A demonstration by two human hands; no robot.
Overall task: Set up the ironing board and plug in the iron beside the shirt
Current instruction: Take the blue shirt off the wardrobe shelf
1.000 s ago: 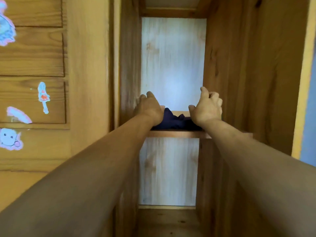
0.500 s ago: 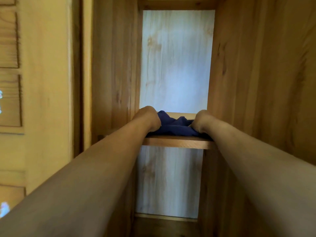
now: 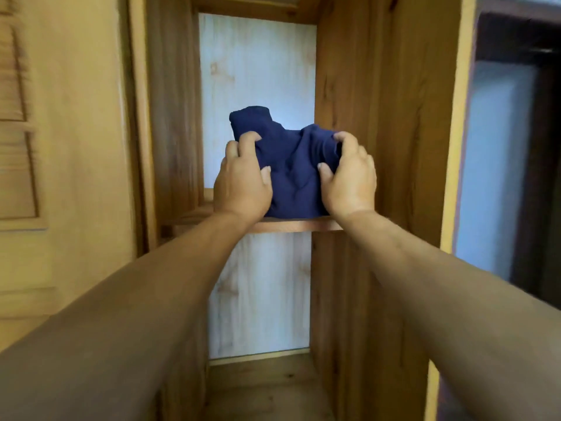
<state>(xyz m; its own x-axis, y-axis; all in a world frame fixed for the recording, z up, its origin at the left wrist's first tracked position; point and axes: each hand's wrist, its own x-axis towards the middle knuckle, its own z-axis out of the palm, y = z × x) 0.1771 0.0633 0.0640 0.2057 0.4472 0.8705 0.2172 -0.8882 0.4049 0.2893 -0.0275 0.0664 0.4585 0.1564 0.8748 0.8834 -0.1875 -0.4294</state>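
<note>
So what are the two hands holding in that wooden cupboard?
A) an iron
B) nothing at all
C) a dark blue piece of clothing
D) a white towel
C: the left hand and the right hand each have a grip on a side of a bunched dark blue garment, just above the wooden shelf.

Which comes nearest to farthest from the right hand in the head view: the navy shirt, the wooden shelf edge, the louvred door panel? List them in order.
1. navy shirt: gripped by the right hand, with fingers curled over its right side.
2. wooden shelf edge: just below the hand, under the shirt.
3. louvred door panel: far off at the left edge, beyond the left hand.
</note>
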